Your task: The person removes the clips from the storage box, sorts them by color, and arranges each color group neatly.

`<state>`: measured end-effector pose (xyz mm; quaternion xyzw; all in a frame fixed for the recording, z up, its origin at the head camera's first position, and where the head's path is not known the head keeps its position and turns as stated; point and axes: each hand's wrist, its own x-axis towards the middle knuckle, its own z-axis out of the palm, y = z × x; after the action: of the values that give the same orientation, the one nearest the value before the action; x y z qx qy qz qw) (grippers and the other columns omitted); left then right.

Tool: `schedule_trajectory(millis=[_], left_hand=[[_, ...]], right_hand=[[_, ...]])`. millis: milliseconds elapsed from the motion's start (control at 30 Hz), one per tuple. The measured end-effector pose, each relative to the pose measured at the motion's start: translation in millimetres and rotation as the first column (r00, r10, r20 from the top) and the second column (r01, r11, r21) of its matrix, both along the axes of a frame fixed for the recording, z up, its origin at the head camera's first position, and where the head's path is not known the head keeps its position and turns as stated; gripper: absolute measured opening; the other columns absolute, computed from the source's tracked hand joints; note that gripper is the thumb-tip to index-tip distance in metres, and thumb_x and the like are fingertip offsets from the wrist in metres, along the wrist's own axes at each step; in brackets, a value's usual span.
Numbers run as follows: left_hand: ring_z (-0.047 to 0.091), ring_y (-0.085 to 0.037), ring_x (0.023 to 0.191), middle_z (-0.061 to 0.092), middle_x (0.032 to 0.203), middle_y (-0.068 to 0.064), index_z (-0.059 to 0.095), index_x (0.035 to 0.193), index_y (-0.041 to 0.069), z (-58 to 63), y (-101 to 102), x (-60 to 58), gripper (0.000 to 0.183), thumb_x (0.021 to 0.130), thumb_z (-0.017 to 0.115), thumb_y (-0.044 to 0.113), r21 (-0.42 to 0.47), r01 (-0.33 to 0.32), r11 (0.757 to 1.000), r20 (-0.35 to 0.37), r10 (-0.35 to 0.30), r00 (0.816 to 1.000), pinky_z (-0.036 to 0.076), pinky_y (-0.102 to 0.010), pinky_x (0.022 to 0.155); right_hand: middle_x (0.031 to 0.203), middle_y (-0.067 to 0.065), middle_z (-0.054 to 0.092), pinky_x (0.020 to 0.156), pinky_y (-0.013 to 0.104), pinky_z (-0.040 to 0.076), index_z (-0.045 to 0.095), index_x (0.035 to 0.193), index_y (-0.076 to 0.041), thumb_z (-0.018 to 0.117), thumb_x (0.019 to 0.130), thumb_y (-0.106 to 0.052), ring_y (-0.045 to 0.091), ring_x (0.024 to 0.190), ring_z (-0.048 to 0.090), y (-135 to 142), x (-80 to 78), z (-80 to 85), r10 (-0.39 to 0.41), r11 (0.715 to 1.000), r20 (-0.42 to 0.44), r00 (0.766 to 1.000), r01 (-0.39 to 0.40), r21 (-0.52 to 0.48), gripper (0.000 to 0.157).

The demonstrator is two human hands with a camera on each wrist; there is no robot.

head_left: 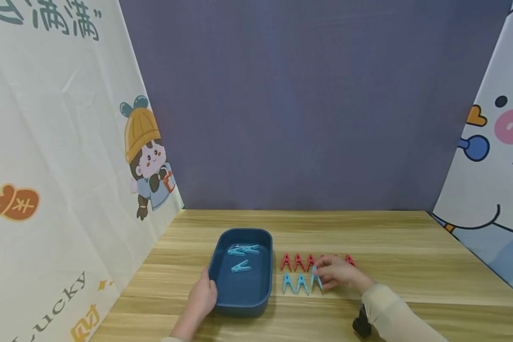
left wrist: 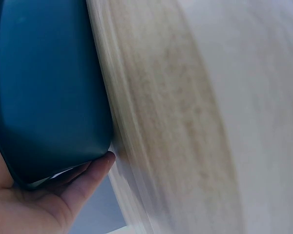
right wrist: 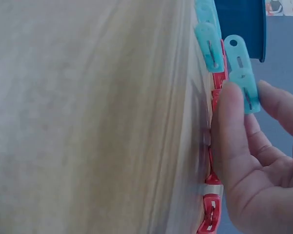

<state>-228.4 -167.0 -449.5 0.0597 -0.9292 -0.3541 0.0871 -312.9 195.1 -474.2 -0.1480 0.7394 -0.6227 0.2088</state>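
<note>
My left hand grips the near left side of a dark blue plastic basin, its fingers along the outside wall in the left wrist view. Inside the basin lie 3 light blue clothespins, one being this clothespin. My right hand pinches another light blue clothespin between thumb and fingers, at the right end of a short row. Beside it on the table stand two more blue clothespins, the middle one being nearest.
Behind the blue row runs a row of several red clothespins, partly hidden by my right hand. The wooden table meets a grey-blue backdrop at the back. Printed cloths hang at both sides.
</note>
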Motion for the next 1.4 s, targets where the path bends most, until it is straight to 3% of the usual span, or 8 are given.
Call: schedule_trajectory(millis=[267, 467, 700, 1100, 1400], left_hand=[[0.042, -0.049, 0.114, 0.040, 0.124, -0.040, 0.026, 0.131, -0.022, -0.2, -0.3, -0.3, 0.046, 0.092, 0.030, 0.003, -0.007, 0.001, 1.000, -0.004, -0.001, 1.000, 0.039, -0.056, 0.091], [0.043, -0.049, 0.114, 0.040, 0.124, -0.040, 0.026, 0.131, -0.021, -0.7, -0.3, -0.4, 0.046, 0.092, 0.031, 0.003, -0.011, 0.000, 1.000, -0.008, 0.000, 1.000, 0.039, -0.055, 0.091], [0.042, -0.049, 0.114, 0.040, 0.124, -0.040, 0.026, 0.131, -0.021, -1.6, -1.1, -0.1, 0.046, 0.092, 0.030, 0.004, -0.005, -0.005, 1.000, -0.008, 0.005, 1.000, 0.039, -0.056, 0.091], [0.041, -0.049, 0.116, 0.038, 0.126, -0.039, 0.025, 0.132, -0.021, -1.8, -0.6, -1.1, 0.047, 0.093, 0.030, 0.005, 0.002, -0.001, 1.000, 0.004, 0.001, 1.000, 0.037, -0.056, 0.092], [0.040, -0.049, 0.116, 0.038, 0.127, -0.040, 0.024, 0.132, -0.021, -2.9, -1.1, -2.0, 0.047, 0.093, 0.029, 0.005, 0.008, 0.002, 1.000, 0.013, -0.002, 1.000, 0.037, -0.056, 0.093]], right_hand=[[0.077, 0.010, 0.056, 0.057, 0.032, 0.054, 0.053, 0.101, 0.008, 0.062, 0.085, -0.007, 0.018, 0.065, 0.057, -3.4, 5.5, -0.9, -0.028, 0.992, -0.103, 0.994, 0.041, 0.123, 0.023], [0.069, 0.009, 0.055, 0.050, 0.031, 0.053, 0.056, 0.092, 0.004, 0.064, 0.084, -0.007, 0.016, 0.058, 0.056, -10.6, 10.3, 1.0, -0.078, 0.958, -0.210, 0.975, 0.132, 0.254, 0.016], [0.063, 0.007, 0.052, 0.043, 0.027, 0.050, 0.057, 0.088, 0.001, 0.064, 0.083, -0.003, 0.013, 0.047, 0.051, -19.6, 15.7, 3.1, -0.147, 0.923, -0.244, 0.959, 0.221, 0.314, 0.009], [0.066, 0.008, 0.052, 0.041, 0.026, 0.049, 0.057, 0.087, 0.003, 0.061, 0.084, 0.000, 0.012, 0.045, 0.050, -18.3, 17.7, 0.8, -0.151, 0.928, -0.243, 0.958, 0.222, 0.299, 0.006], [0.064, 0.010, 0.055, 0.044, 0.028, 0.051, 0.055, 0.095, 0.007, 0.058, 0.088, -0.006, 0.014, 0.049, 0.053, -7.5, 12.1, 11.3, -0.072, 0.964, -0.208, 0.975, 0.122, 0.237, 0.015]])
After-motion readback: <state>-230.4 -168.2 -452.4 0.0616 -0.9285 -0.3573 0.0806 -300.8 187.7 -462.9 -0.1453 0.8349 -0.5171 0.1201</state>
